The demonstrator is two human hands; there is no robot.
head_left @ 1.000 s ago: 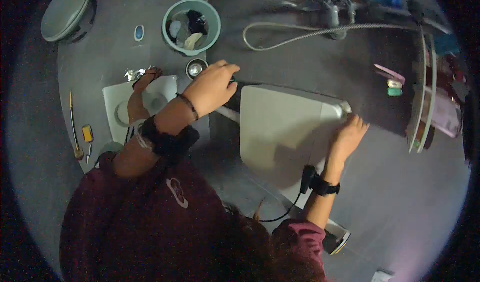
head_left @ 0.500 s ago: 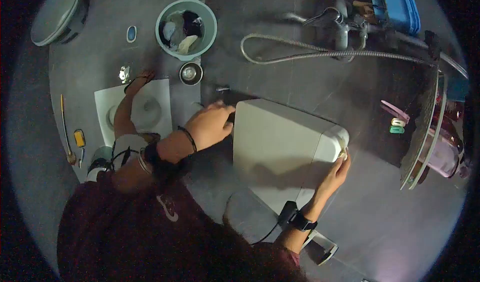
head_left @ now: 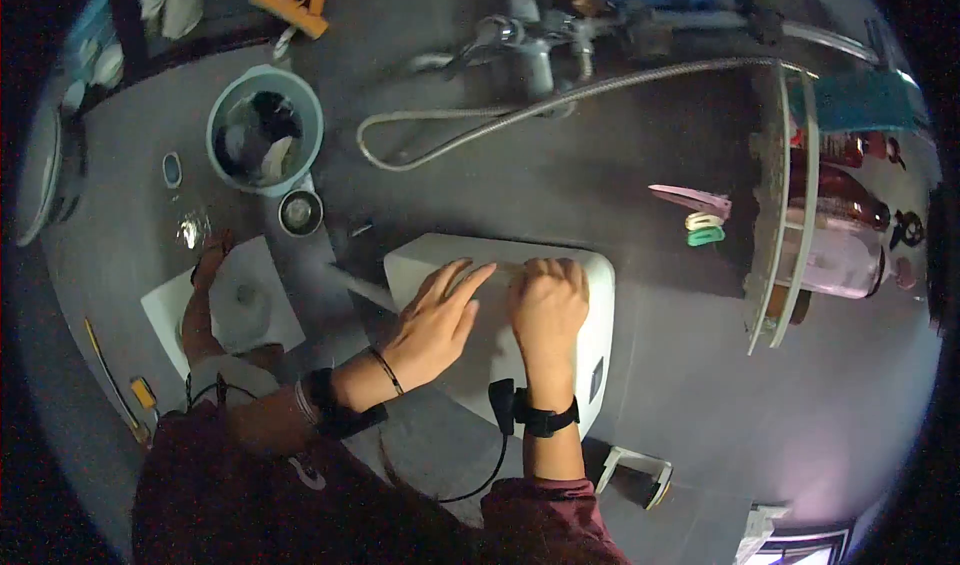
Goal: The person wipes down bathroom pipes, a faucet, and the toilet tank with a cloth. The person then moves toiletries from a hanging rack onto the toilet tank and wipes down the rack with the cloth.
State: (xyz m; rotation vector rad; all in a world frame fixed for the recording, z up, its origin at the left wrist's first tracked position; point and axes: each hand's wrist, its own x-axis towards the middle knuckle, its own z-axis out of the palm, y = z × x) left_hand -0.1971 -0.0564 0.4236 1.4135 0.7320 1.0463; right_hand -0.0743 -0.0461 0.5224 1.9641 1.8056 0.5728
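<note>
A white toilet cistern [head_left: 455,370] on the grey wall lies under both of my hands. My left hand [head_left: 432,320] is over its left part, fingers stretched and apart, and holds nothing I can see. My right hand [head_left: 549,310] is closed over the cistern near its rounded right end. Whatever is inside those fingers is hidden; a thin pale strip shows between the two hands. A dark button or panel [head_left: 597,380] sits on the cistern's end. From its left side runs a white pipe [head_left: 362,290].
Below stand a blue bucket [head_left: 214,130] with cloths in it, a small metal bowl [head_left: 301,213] and a white squat toilet [head_left: 283,290], with my foot beside it. A shower hose [head_left: 440,155] hangs by the taps [head_left: 538,65]. Bottles fill a corner shelf [head_left: 795,215] at right.
My right hand has left the cistern's far end corner and moved in over it, close to my left hand. My left hand has opened and moved onto the cistern. The view has shifted.
</note>
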